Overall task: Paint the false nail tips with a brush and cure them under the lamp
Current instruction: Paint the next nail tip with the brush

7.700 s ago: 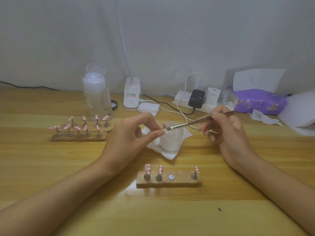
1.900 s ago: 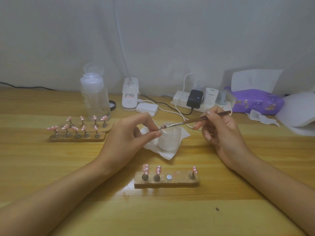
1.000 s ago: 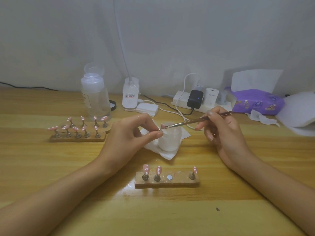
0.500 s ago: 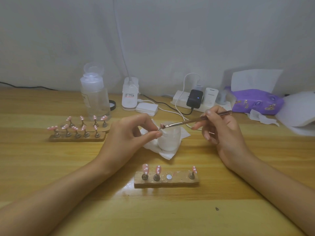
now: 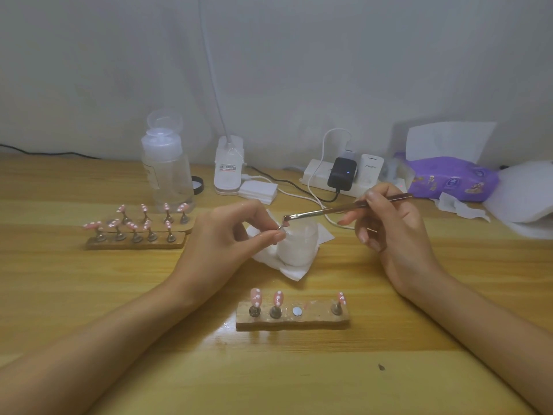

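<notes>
My left hand (image 5: 227,235) pinches the small metal stand of one pink nail tip (image 5: 284,224) above a frosted white jar (image 5: 297,244). My right hand (image 5: 392,232) grips a thin metallic brush (image 5: 344,209) like a pen, and its bristle end touches that nail tip. In front of me a wooden holder (image 5: 291,317) carries three pink dotted nail tips on stands and one bare magnet spot. A second wooden holder (image 5: 134,242) at the left carries several pink tips.
A clear pump bottle (image 5: 166,169) stands behind the left holder. The white lamp base (image 5: 229,169), a power strip (image 5: 338,175) with plugged chargers and cables, a purple tissue pack (image 5: 449,178) and loose tissues line the back. White tissue (image 5: 290,265) lies under the jar.
The brush tip has shifted slightly over the held nail tip across the frames. Both hands stay in nearly the same place above the jar.
</notes>
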Demonstrator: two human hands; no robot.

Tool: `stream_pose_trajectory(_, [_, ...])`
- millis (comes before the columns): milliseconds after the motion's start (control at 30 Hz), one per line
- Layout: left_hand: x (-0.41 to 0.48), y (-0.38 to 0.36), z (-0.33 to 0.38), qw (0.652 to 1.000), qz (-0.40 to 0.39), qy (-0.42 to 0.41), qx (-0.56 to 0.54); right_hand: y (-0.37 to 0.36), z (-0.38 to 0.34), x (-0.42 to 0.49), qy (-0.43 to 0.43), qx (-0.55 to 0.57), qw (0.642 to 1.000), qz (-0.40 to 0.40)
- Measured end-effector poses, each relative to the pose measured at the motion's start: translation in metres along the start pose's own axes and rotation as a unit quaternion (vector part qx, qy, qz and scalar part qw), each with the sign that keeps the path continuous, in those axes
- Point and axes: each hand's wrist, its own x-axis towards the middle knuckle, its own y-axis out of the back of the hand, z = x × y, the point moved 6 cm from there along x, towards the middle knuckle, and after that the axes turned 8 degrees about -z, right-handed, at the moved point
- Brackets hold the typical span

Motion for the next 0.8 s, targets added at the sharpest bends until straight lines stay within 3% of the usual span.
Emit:
stream_pose_trajectory(200, [0.0000,0.0004,-0.0014,1.000,0.000,0.004,0.006,0.0032,0.0015,0.0012,-0.012,-0.007,1.000,0.023])
stream_pose_trajectory(367, [0.0006,0.0000,-0.0012,1.000,-0.003,0.006,0.006,-0.0015,0.0005,0.0005,0.000,-0.008,1.000,-0.016])
stream_pose_trajectory(533, [-0.0003,0.0010,0.0005,1.000,-0.002,0.004,0.005,0.0039,0.0015,0.0010,-0.010,-0.004,1.000,0.024])
stream_pose_trajectory(667, [-0.0001,0.0000,0.0009,1.000,-0.002,0.007,0.005,-0.0017,-0.0011,0.0005,0.005,-0.005,1.000,-0.011])
stream_pose_trajectory(800, [-0.0006,0.0004,0.0006,1.000,0.000,0.006,0.006,0.0035,0.0030,0.0014,-0.022,-0.019,0.999,0.026])
